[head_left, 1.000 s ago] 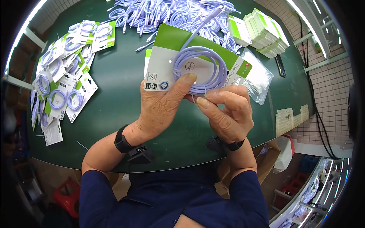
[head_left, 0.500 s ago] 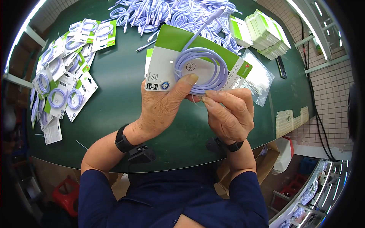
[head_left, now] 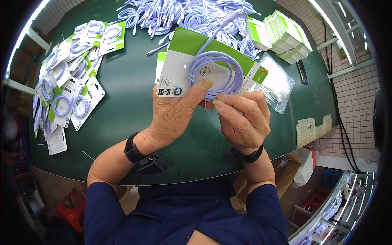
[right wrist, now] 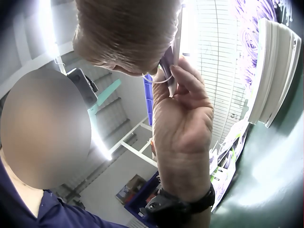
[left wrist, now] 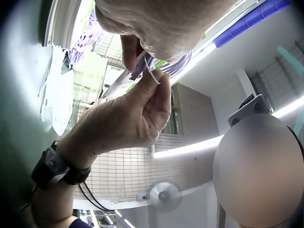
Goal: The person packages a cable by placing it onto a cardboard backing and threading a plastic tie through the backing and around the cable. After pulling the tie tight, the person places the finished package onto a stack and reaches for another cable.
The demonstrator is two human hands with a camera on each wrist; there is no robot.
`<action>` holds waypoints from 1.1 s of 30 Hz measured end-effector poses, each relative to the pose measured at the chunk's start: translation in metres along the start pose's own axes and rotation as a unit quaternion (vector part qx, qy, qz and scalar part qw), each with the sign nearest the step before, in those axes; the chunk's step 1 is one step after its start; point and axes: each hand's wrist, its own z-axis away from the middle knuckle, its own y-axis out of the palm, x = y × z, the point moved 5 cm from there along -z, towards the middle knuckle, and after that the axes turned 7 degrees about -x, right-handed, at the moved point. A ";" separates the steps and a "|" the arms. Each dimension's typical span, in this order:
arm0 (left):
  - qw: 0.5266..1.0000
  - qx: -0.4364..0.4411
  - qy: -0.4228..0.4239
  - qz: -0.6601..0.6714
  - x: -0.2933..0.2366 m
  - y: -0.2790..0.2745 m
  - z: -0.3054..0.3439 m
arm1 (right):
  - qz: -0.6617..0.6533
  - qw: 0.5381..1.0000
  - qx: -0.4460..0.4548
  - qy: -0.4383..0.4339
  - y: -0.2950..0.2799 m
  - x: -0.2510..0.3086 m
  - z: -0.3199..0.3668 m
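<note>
My left hand (head_left: 173,110) grips a green and white packaging card (head_left: 175,61), its thumb pressing a coil of lilac USB cable (head_left: 237,79) against the front. One connector end (head_left: 232,16) sticks up past the card's top edge. At the coil's lower edge, my right hand (head_left: 247,118) pinches a thin white tie with thumb and index finger. Below the coil, part of the tie (head_left: 207,108) hangs as a small loop. The same white tie (right wrist: 159,81) curves out between both hands in the right wrist view. Left-hand fingers behind the card are mostly hidden.
Loose lilac cables (head_left: 163,16) are heaped at the back of the green table (head_left: 118,94). Finished-looking carded cables (head_left: 61,106) pile up at left. Stacked cards (head_left: 281,32) stand back right, beside a clear bag of white ties (head_left: 277,87) and a black tool (head_left: 301,71).
My right hand has moved slightly left and up along the coil's lower edge, and the tie's hanging loop has changed shape. The left hand stays nearly still with the card.
</note>
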 end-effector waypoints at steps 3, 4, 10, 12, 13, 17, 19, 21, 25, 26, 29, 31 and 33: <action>0.999 0.006 0.020 -0.028 0.002 -0.001 0.000 | -0.007 1.000 0.006 0.006 0.001 -0.001 0.000; 0.999 0.009 0.030 -0.042 0.001 -0.001 0.000 | -0.014 1.000 0.005 0.010 0.001 -0.001 0.000; 0.998 -0.002 0.031 -0.047 0.001 -0.001 0.000 | -0.034 0.999 -0.002 0.017 0.003 -0.002 0.002; 0.998 -0.002 0.031 -0.050 0.002 -0.002 0.000 | -0.037 0.999 -0.001 0.020 0.003 -0.003 0.001; 0.998 -0.002 0.031 -0.050 0.002 -0.002 0.000 | -0.040 0.999 -0.001 0.022 0.003 -0.004 0.000; 0.999 0.011 0.010 -0.044 0.005 -0.002 0.001 | -0.043 0.998 0.005 0.039 0.006 -0.007 0.001; 0.998 0.023 0.013 -0.061 0.007 -0.003 0.002 | -0.043 0.998 0.007 0.045 0.008 -0.007 0.001; 0.997 0.030 0.017 -0.069 0.007 -0.003 0.002 | -0.080 0.992 -0.006 0.093 0.010 -0.010 0.000; 0.998 0.032 0.007 -0.061 0.006 -0.001 0.002 | -0.077 0.993 0.005 0.085 0.011 -0.010 0.000; 0.998 0.025 0.002 -0.065 0.005 -0.001 0.002 | -0.064 0.995 0.014 0.071 0.010 -0.009 -0.001; 0.998 0.016 0.004 -0.068 0.005 -0.003 0.002 | -0.042 0.997 0.037 0.052 0.006 -0.003 -0.006; 0.992 0.022 0.040 -0.117 0.008 -0.007 0.000 | -0.028 0.998 0.047 0.040 0.004 -0.001 -0.008; 0.988 0.027 0.065 -0.138 0.005 -0.007 0.001 | -0.038 0.997 0.049 0.041 0.006 -0.001 -0.008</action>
